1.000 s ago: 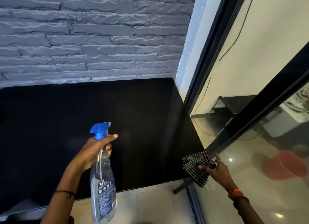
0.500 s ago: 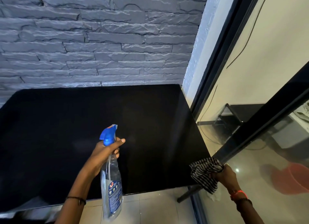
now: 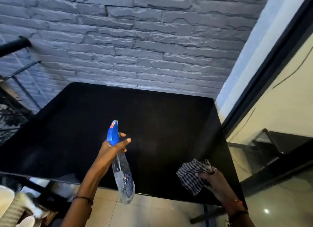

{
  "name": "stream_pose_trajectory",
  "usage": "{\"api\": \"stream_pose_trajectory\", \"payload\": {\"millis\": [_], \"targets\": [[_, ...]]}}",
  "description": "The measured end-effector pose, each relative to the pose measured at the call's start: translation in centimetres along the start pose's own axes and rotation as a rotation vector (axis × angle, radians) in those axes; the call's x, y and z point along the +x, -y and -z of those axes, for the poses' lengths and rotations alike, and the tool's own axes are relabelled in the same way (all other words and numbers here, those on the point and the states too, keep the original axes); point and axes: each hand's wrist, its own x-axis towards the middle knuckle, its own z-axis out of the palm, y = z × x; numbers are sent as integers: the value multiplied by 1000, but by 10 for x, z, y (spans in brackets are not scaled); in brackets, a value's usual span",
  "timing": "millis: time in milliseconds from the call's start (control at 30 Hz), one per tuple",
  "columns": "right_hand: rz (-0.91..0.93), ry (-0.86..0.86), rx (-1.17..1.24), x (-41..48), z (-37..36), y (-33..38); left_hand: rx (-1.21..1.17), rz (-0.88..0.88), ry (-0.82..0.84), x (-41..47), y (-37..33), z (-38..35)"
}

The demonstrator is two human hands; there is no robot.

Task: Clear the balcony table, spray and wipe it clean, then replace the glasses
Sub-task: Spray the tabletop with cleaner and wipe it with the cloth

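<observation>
rail: black bar (image 3: 13, 47) at far left, out past the table's left edge. Blurred.
wall: grey brick (image 3: 152, 48), runs along the table's far edge.
table: black glossy top (image 3: 67, 133). Pale floor tiles (image 3: 152, 213) show below its near edge.
left hand: (image 3: 110, 150) fingers curled round the bottle's neck just under the blue head, firm grip. Thin dark band (image 3: 83, 198) on the wrist.
spray bottle: (image 3: 122, 174) clear body with a dark label and a blue trigger head (image 3: 113, 133). Held tilted over the middle of the near edge, head up over the top, base hanging past the edge above the tiles. Not touching the top.
cloth: (image 3: 192, 176) black-and-white striped, bunched up, over the table's near right corner. Cannot tell whether it touches the top.
right hand: (image 3: 213, 179) fingers closed on the cloth's right side, clutching it. Ring on one finger, red band (image 3: 237, 202) at the wrist.
door frame: black frame (image 3: 271, 60) with glass panels, just beside the table's right edge.
</observation>
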Motion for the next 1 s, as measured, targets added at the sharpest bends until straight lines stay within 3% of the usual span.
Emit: {"api": "stream_pose_trajectory", "payload": {"millis": [500, 767, 1000], "targets": [[-58, 532, 8, -23, -250, 12, -46, -115, -429, -51, -2, 139], [-120, 743, -48, -70, -397, -11, -85, -148, -604, -85, -2, 270], [-142, 827, -93, -106, -519, -38, 0, -151, -735, -108, 14, 397]]}}
